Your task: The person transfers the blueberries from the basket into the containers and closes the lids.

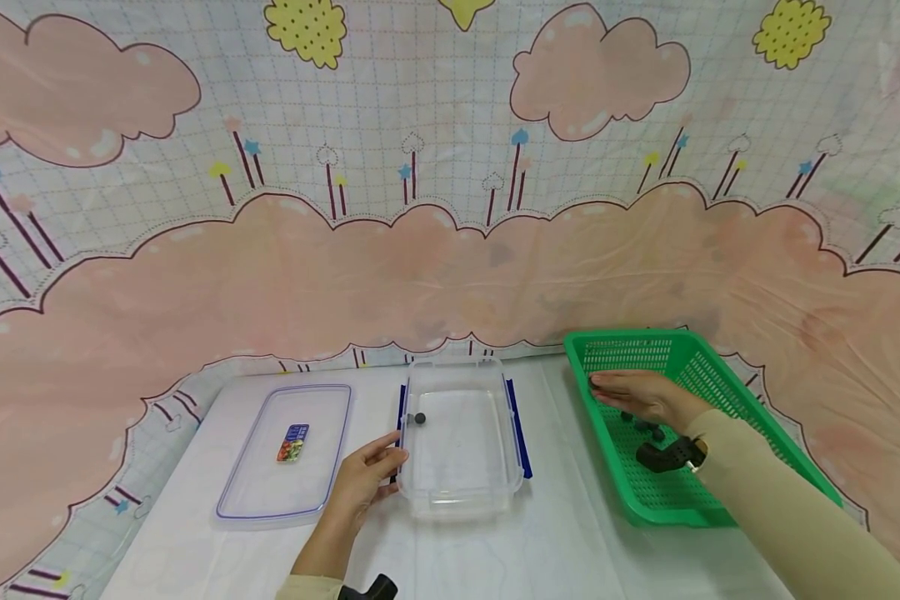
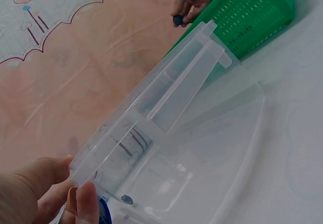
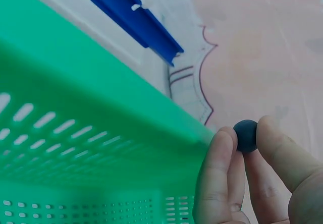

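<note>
Your right hand (image 1: 645, 396) has its fingers clamped on a small dark ball (image 3: 246, 135), thumb on one side and fingertips on the other. They hold it near the rim of the green basket (image 1: 675, 514), on the side toward the clear box (image 1: 461, 454). Below your right fingers and a little toward you, several small dark pieces (image 1: 658, 434) lie on the basket's floor; their exact shape is too small to tell.

Your left hand (image 1: 367, 475) has its fingers and thumb closed on the near-left edge of the clear box, which stands directly to the right of them. A dark ball in the box (image 1: 420, 418) sits just beyond those fingers, close to the left wall. One blue latch (image 1: 400, 408) runs along the side your left fingers touch; another blue latch (image 1: 520, 429) is across the box, on the side facing your right hand.

Just left of your left fingers, a clear lid (image 1: 270, 493) with a blue outline lies flat on the white-covered counter (image 1: 558, 517), a colourful label (image 1: 293, 442) near its middle. Beyond both sets of fingers hangs a patterned cloth (image 1: 450, 283) with pink clouds.
</note>
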{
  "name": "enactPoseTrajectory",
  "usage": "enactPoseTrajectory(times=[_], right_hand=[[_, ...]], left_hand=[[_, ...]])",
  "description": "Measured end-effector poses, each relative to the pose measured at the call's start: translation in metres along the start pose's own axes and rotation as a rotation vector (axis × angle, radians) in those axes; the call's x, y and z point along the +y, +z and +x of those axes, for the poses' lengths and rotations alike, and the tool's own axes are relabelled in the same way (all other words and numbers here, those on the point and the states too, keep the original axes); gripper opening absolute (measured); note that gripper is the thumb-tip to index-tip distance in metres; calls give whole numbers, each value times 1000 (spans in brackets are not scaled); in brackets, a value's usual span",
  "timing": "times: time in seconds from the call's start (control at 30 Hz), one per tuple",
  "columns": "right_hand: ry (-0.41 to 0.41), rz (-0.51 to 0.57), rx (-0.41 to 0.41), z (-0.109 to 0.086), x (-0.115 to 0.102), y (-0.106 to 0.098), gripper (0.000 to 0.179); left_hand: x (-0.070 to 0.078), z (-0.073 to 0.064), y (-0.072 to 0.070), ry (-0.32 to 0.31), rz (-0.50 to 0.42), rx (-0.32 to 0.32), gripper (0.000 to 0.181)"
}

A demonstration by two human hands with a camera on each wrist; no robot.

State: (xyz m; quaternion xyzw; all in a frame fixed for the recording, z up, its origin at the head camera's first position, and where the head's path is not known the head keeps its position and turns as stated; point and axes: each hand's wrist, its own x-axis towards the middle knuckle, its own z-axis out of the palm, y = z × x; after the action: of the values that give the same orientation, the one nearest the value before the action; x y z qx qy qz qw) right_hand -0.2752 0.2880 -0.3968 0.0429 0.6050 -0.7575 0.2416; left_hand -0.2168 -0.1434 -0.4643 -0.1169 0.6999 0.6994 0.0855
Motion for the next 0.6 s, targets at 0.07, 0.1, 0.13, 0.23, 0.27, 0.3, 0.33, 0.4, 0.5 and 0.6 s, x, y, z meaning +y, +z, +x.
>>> enactPoseTrajectory(times=[0.07, 0.1, 0.13, 0.23, 0.27, 0.3, 0.33, 0.4, 0.5, 0.6], right_hand=[[-6, -2, -6, 0, -1, 4, 17], [-8, -4, -6, 1, -1, 6, 16], [-12, -13, -4, 1, -1, 8, 18], [-20, -59, 5, 3, -1, 14, 40], [-23, -82, 10, 4, -1, 15, 47], [-25, -97, 20, 6, -1, 17, 52], [-28, -110, 28, 7, 0, 18, 56], [-38, -134, 37, 9, 0, 21, 57], [-53, -120, 56, 12, 1, 26, 56], [-61, -92, 86, 15, 1, 32, 53]], left_hand=[[0, 0, 0, 1, -3, 2, 47], [0, 0, 0, 1, -5, 3, 47], [0, 0, 0, 0, -5, 3, 47], [0, 1, 0, -5, 3, 8, 47], [0, 2, 0, -7, 8, 8, 47], [-1, 2, 0, -7, 10, 8, 47], [-1, 2, 0, -8, 15, 8, 47], [-1, 2, 0, -9, 19, 8, 47], [-2, 2, 0, -9, 17, 11, 46], [-2, 2, 0, -10, 15, 11, 46]])
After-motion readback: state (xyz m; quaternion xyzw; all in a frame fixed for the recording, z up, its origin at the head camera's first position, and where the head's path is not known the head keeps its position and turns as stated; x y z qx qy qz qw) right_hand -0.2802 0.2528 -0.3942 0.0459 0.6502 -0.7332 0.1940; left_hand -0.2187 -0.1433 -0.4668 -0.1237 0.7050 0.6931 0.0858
